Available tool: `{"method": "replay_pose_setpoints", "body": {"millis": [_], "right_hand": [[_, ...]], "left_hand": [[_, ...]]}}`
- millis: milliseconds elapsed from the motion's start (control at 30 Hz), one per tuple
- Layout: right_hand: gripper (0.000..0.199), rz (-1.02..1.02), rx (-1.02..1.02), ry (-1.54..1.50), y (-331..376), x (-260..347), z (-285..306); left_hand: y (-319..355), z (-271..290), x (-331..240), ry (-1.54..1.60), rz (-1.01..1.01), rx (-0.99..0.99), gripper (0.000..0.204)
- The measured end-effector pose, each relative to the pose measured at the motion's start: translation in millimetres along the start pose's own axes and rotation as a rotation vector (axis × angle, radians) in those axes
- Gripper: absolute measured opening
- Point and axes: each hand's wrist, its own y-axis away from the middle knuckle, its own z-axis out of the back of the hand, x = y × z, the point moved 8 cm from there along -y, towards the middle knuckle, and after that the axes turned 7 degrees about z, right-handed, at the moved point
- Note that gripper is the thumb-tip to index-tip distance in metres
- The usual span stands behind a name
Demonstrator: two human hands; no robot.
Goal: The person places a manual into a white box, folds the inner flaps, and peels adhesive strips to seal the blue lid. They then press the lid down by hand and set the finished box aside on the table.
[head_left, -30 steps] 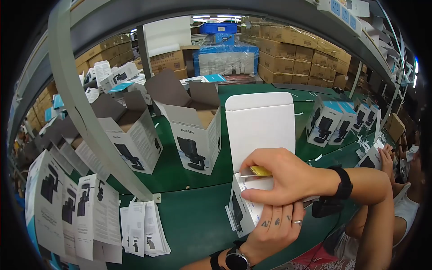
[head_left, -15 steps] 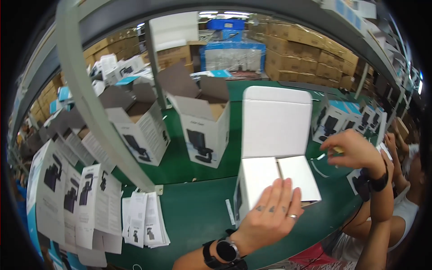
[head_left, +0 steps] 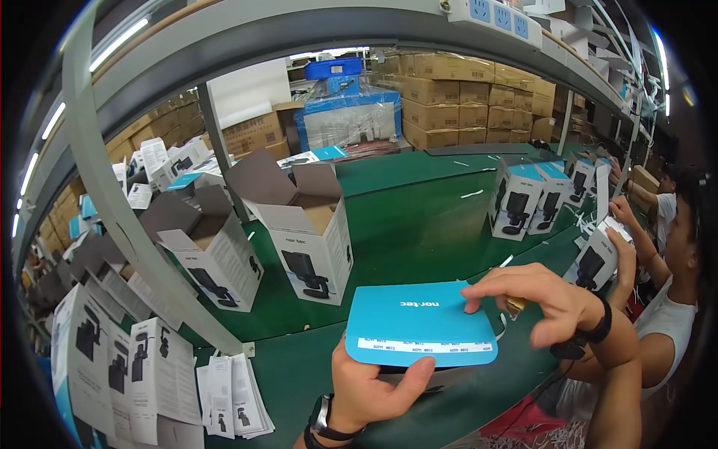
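A carton with a blue lid point(head_left: 419, 310) stands in front of me on the green bench. A white adhesive strip runs along the lid's front flap, which sticks out toward me. My left hand point(head_left: 381, 385) grips the carton's near left side, thumb across the front below the flap. Over the lid's right end reaches my right hand point(head_left: 542, 299), its index fingertip at the blue surface. A small yellowish thing point(head_left: 516, 304) sits under its curled fingers; its kind is unclear.
Two open-topped cartons point(head_left: 310, 254) stand behind left. Folded leaflets point(head_left: 233, 396) lie near a grey post point(head_left: 142, 217), beside flattened printed boxes point(head_left: 149, 374). Closed blue-topped cartons point(head_left: 516, 202) stand at right. A co-worker point(head_left: 669, 299) holds another carton point(head_left: 597, 258) there.
The white-lined lid that stood up is now folded down, its blue outside showing. My left hand has moved from the inner flaps to the carton's side. My right hand has come to the lid.
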Motion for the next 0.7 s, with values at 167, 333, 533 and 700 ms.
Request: {"method": "replay_pose_setpoints", "body": {"millis": [167, 333, 533, 700], "right_hand": [[0.021, 0.247, -0.09, 0.156, -52, 31, -26], [0.018, 0.477, -0.098, 0.2, -107, 40, -58], [0.017, 0.417, -0.059, 0.116, -122, 29, -69], [0.018, 0.35, 0.059, 0.081, -116, 34, -67]], "left_hand": [[6, 18, 6, 0.125, 0.001, 0.004, 0.025], [11, 19, 3, 0.109, -0.044, 0.058, 0.022], [13, 23, 10, 0.051, -0.033, 0.113, 0.021], [16, 29, 15, 0.074, -0.004, 0.123, 0.027]]}}
